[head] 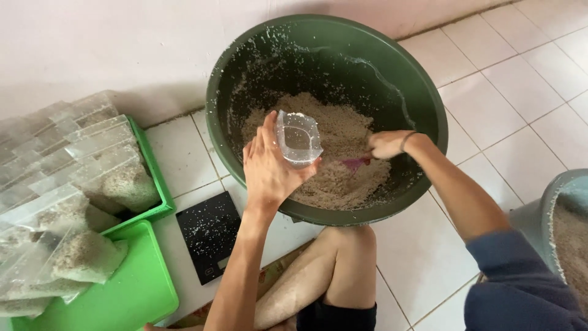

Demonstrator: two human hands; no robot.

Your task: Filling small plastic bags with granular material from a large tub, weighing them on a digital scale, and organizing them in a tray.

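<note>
A bent bare knee point(343, 257) sits nearest, beside a black digital scale point(210, 235) on white floor tiles. Above it, the left hand point(269, 168) rises upright, fingers and thumb gripping an open clear plastic bag point(298, 138) over a green basin point(422, 104). Farther in, the right hand point(387, 144) is clenched around a pink scoop point(358, 163) buried in pale grain point(334, 178). Filled bags point(92, 184) lie on green trays at left.

The left hand point(269, 168) and its forearm are bare, with no sleeve, ring or band. The right hand point(387, 144) has a thin dark band just behind it at the wrist; farther up that arm sits a blue sleeve. Dark shorts cover the lap; the knee is bare.
</note>
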